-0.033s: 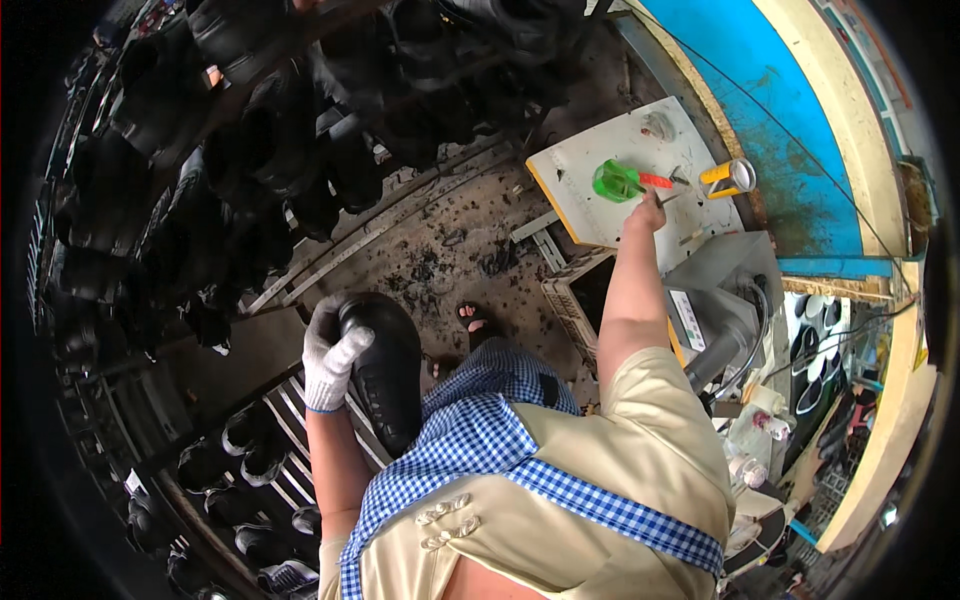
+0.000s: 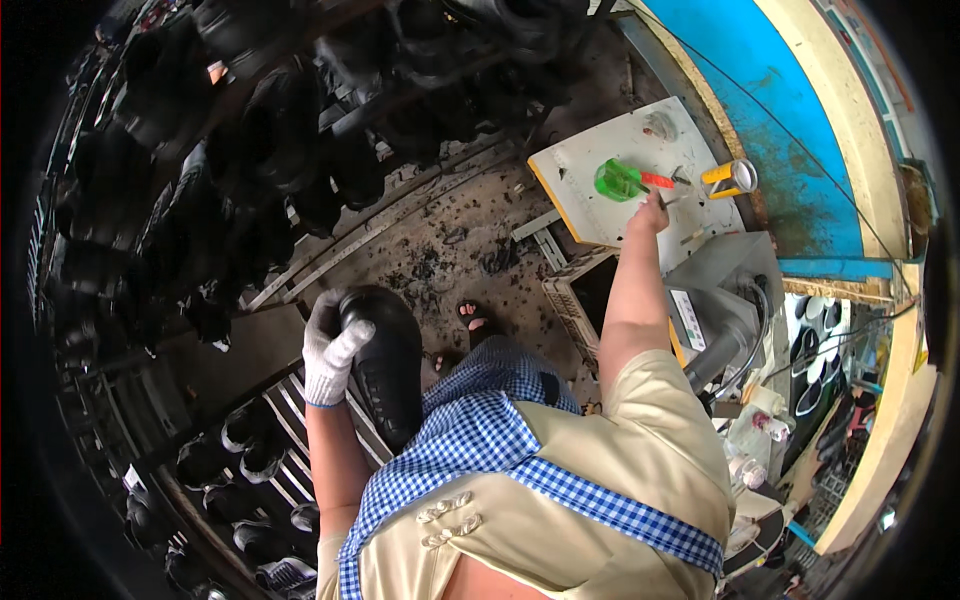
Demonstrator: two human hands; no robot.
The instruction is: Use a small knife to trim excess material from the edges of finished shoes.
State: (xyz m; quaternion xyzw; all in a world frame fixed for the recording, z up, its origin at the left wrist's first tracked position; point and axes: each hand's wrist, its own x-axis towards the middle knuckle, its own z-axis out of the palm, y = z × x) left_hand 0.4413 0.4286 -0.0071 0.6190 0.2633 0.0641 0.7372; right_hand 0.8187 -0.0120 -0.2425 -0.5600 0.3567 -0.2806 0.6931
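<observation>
In a white knitted glove, my left hand [image 2: 335, 345] grips a black shoe [image 2: 385, 360] at its far end, thumb across the upper. The shoe is tilted beside my checked apron [image 2: 440, 440]. My bare right hand [image 2: 650, 212] reaches out over a white-topped table [image 2: 590, 205], fingers closed near a green translucent cup [image 2: 617, 180]. A thin dark stick leans out of this cup toward my fingers. What exactly they pinch is too small to make out. Just beyond the fingers lies a red-handled tool [image 2: 657, 180].
A yellow can [image 2: 728, 179] stands at the table's right. Racks of black shoes [image 2: 290, 130] fill the far left, and more shoes [image 2: 255, 460] sit on a slatted rack at lower left. A grey machine [image 2: 720, 300] stands right of my arm. Dark scraps litter the floor [image 2: 430, 260].
</observation>
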